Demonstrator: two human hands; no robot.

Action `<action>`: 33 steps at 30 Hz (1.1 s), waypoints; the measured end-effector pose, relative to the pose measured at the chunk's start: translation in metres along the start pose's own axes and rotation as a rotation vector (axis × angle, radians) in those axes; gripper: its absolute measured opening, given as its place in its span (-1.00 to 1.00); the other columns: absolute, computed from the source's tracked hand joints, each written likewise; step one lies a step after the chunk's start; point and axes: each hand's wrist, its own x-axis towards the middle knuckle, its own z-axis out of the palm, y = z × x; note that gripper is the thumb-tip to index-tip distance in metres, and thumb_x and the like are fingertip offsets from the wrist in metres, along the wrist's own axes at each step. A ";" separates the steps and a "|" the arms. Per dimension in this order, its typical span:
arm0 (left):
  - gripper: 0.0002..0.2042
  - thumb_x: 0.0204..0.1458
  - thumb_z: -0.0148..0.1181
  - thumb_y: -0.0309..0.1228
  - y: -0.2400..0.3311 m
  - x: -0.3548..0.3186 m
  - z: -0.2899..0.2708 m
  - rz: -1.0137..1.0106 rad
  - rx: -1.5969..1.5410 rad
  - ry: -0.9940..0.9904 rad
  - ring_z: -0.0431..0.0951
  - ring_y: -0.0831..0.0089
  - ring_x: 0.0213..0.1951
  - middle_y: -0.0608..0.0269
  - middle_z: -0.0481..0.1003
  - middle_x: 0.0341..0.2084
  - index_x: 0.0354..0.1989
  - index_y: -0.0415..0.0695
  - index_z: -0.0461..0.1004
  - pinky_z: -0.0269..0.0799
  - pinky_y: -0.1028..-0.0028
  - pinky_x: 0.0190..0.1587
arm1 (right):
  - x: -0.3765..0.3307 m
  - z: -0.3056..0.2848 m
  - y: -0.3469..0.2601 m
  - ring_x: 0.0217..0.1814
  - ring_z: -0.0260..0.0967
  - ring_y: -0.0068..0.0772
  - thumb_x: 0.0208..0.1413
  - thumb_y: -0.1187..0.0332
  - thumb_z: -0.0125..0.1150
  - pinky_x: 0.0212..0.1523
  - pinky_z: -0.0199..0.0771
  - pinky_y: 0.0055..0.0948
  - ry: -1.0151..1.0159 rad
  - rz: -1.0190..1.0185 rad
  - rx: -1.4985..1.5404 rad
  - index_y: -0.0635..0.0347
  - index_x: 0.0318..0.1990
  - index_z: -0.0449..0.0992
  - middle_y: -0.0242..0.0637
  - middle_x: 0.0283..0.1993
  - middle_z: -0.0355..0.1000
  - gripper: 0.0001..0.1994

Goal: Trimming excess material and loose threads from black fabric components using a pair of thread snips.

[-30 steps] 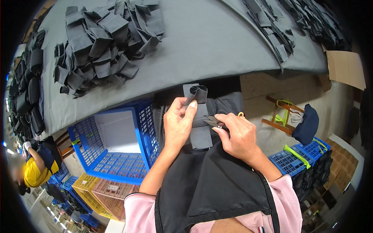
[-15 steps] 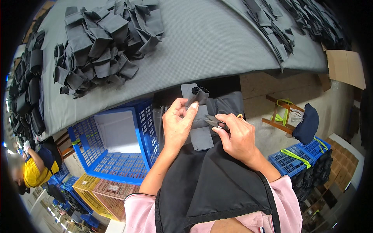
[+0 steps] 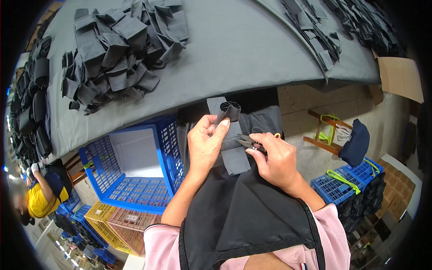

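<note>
Pinched between the thumb and fingers of my left hand (image 3: 208, 140) is a dark grey fabric strip (image 3: 235, 164), folded over in a loop at its upper part, its flat end hanging over my black apron (image 3: 252, 204). Closed round a pair of small black thread snips (image 3: 252, 143), my right hand (image 3: 277, 159) holds the blades against the strip's right edge, or just beside it; I cannot tell whether they touch. A large pile of similar grey fabric pieces (image 3: 112, 45) lies at the far left on the cloth-covered table (image 3: 234, 49).
An open blue crate (image 3: 135, 198) stands left of my lap, with yellow and pink crates below it. Right of me are a wooden stool (image 3: 321, 130) with a dark blue cloth and another blue crate (image 3: 337, 182). A person in yellow (image 3: 42, 198) works at the far left.
The hanging end of the strip has swung slightly to the right, and its upper end a little left. Both hands keep nearly the same place and hold.
</note>
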 end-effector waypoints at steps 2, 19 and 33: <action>-0.80 0.04 0.22 -0.37 -0.005 0.000 0.001 0.020 0.003 0.010 0.11 0.82 -0.64 0.57 0.24 -0.76 -0.35 -0.30 0.45 -0.02 0.65 -0.61 | 0.000 0.000 0.000 -0.49 0.41 -0.32 -0.19 0.46 0.33 -0.48 0.38 -0.44 -0.019 -0.003 -0.040 0.22 -0.24 0.44 -0.30 -0.47 0.40 -0.70; -0.78 0.04 0.22 -0.37 -0.003 -0.002 0.001 0.047 0.047 0.034 0.12 0.81 -0.65 0.55 0.24 -0.77 -0.34 -0.32 0.45 0.00 0.65 -0.62 | -0.003 0.001 -0.001 -0.48 0.46 -0.35 -0.14 0.49 0.32 -0.46 0.39 -0.44 -0.033 0.038 -0.068 0.25 -0.21 0.44 -0.25 -0.39 0.45 -0.72; -0.87 0.08 0.18 -0.43 0.008 -0.001 0.005 0.001 -0.218 0.036 0.12 0.87 -0.63 0.58 0.33 -0.68 -0.33 -0.24 0.43 -0.07 0.71 -0.61 | -0.007 0.023 0.017 -0.50 0.21 -0.74 0.07 0.45 0.21 -0.56 0.18 -0.72 -0.185 0.796 1.603 0.26 -0.11 0.33 -0.40 -0.38 0.38 -0.74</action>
